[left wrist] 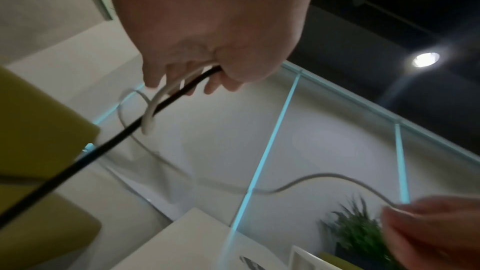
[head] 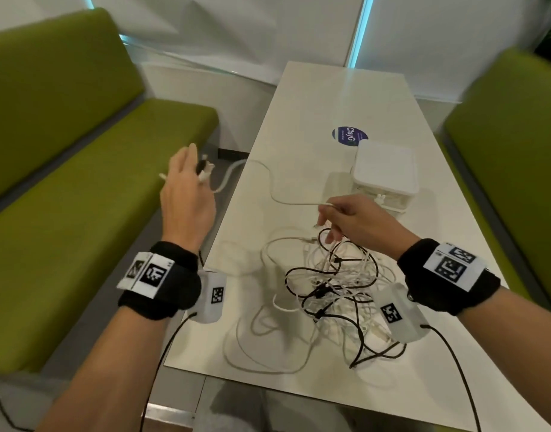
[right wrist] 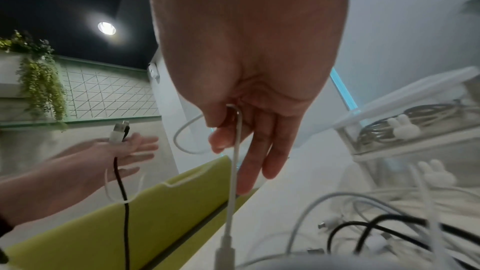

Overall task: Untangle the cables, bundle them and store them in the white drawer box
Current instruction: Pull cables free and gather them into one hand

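Head view: 2 bare hands over a glossy white rectangular table (head: 302, 120). Left hand (head: 187, 194) is out past the table's left edge, above 1 of 2 olive-green cushioned benches (head: 90, 188). It grips 2 cable ends: 1 thin white cable (head: 268, 179) and 1 black braided cable (right wrist: 120, 182), their plugs sticking up past the fingers; the outer fingers are spread.

Right hand (head: 352, 218) is above the table near the box, thumb and forefinger pinching the same white cable, which sags between the hands.

Tangled heap of white and black cables (head: 327, 285) lies on the table's near end below the right hand; count of strands cannot be told.

1 white plastic drawer box (head: 384, 176) stands just beyond the right hand. Right wrist view: 2 drawers with 2 white rabbit-shaped knobs (right wrist: 401, 126), coiled cables in the upper drawer.

1 round dark-blue sticker (head: 349, 135) behind the box.
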`<state>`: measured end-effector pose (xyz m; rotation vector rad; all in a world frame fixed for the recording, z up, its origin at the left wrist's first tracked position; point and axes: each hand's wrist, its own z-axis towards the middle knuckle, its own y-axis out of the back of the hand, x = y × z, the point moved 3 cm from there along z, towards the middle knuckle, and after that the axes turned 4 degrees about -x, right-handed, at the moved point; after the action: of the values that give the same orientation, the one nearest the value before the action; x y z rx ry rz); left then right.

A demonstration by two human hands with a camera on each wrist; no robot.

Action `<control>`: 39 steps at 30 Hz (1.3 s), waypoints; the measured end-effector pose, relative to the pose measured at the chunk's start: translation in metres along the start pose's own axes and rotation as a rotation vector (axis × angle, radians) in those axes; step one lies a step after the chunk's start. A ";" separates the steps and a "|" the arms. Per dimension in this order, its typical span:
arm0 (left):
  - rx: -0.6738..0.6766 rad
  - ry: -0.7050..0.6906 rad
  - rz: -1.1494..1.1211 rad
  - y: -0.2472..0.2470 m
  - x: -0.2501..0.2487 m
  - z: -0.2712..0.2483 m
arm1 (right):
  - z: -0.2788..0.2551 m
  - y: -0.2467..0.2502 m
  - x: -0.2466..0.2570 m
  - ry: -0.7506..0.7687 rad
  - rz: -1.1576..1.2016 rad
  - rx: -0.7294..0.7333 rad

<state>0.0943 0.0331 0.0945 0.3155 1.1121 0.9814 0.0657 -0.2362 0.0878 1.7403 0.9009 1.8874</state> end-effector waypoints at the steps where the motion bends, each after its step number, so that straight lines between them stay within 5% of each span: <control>1: -0.013 -0.129 -0.030 -0.002 -0.011 -0.006 | 0.001 -0.001 0.004 -0.003 -0.011 0.012; 3: 0.043 -0.360 -0.162 -0.012 -0.036 -0.021 | 0.002 -0.004 0.012 0.002 -0.039 0.038; 5: 0.254 -0.476 -0.181 -0.025 -0.059 -0.041 | 0.001 -0.008 0.019 0.033 -0.043 0.050; 9: 0.499 -0.438 -0.100 -0.043 -0.067 -0.061 | 0.001 -0.006 0.025 0.089 -0.057 0.022; 19: 0.273 -0.197 -0.004 -0.015 -0.016 -0.022 | 0.005 -0.027 0.021 0.072 -0.163 0.145; 23: 0.279 -0.139 0.131 0.001 0.019 -0.002 | 0.011 -0.037 0.019 0.067 -0.207 0.173; 31: 0.203 0.204 0.170 0.030 0.101 0.028 | 0.014 -0.058 0.014 0.042 -0.283 0.263; 39: 0.212 0.282 0.172 0.017 0.131 0.013 | 0.016 -0.068 0.013 0.044 -0.358 0.308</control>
<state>0.1097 0.1490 0.0321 0.4602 1.4694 1.0843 0.0712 -0.1764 0.0497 1.5696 1.4761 1.6207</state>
